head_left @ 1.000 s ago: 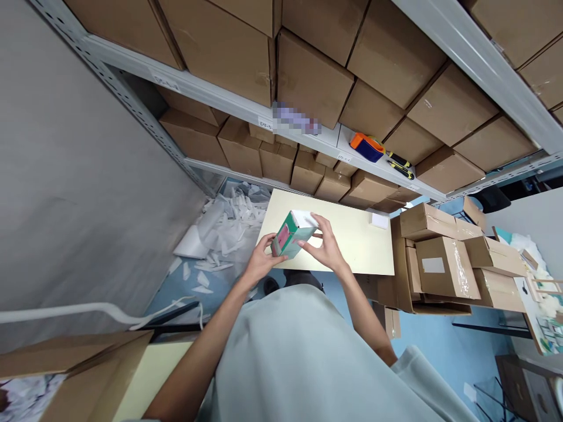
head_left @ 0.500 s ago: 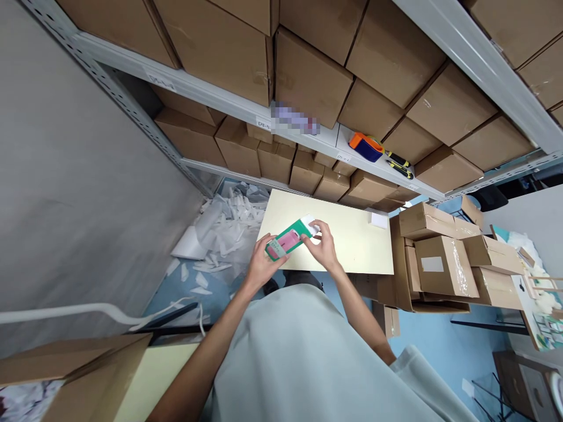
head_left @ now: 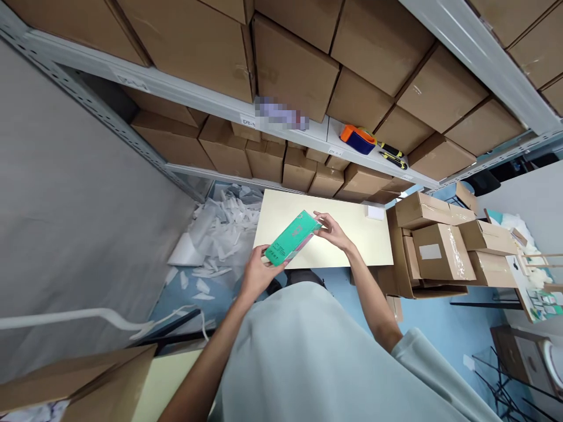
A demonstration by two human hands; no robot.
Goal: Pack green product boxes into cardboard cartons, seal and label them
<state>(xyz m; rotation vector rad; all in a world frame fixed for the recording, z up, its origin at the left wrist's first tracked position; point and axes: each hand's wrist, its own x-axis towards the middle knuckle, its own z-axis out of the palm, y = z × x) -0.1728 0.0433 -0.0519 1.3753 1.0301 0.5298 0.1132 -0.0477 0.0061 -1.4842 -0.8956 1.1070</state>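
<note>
A slim green carton [head_left: 292,237] with pale print and a pink patch along its lower right side is held tilted over the cream table [head_left: 352,246]. My left hand [head_left: 260,271] is closed round its lower left end. At the upper right end, the fingers of my right hand [head_left: 333,231] pinch the carton. The end under the right fingers is partly hidden. A small white box [head_left: 375,212] lies at the table's far right corner.
Shelves of brown cartons [head_left: 294,64] stand beyond the table. An orange and blue tape dispenser [head_left: 358,139] and yellow-black cutters [head_left: 393,159] lie on a shelf edge. Stacked cartons [head_left: 442,252] are at right; white paper scraps [head_left: 224,220] heap at left. An open carton [head_left: 109,381] stands at lower left.
The carton has been turned so a plain green side faces up instead of the pink-pictured face. Its white open end flap no longer shows. My right hand has shifted slightly right.
</note>
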